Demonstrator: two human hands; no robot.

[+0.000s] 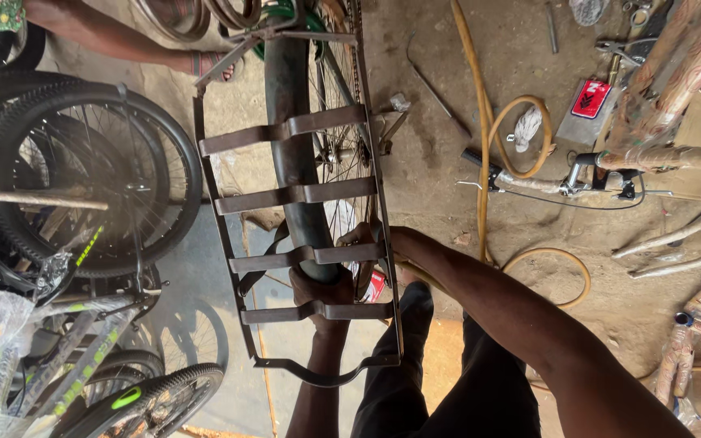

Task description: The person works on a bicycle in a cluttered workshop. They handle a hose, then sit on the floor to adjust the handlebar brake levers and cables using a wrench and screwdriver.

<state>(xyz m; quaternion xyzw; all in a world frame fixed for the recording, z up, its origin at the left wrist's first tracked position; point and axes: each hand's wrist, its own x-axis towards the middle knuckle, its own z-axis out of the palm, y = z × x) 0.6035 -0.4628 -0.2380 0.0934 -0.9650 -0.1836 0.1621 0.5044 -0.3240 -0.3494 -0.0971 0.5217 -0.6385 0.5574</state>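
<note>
Dirt floor; mudguard (295, 162) above left hand (324, 294)

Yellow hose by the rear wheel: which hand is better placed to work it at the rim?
Probably the right hand: it rests at the wheel's right side, where the yellow hose leads in. The left hand grips the mudguard under the rack.

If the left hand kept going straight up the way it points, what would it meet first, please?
Probably the dark mudguard: the left hand already grips its lower end under the metal rack, though depth is hard to judge.
</note>
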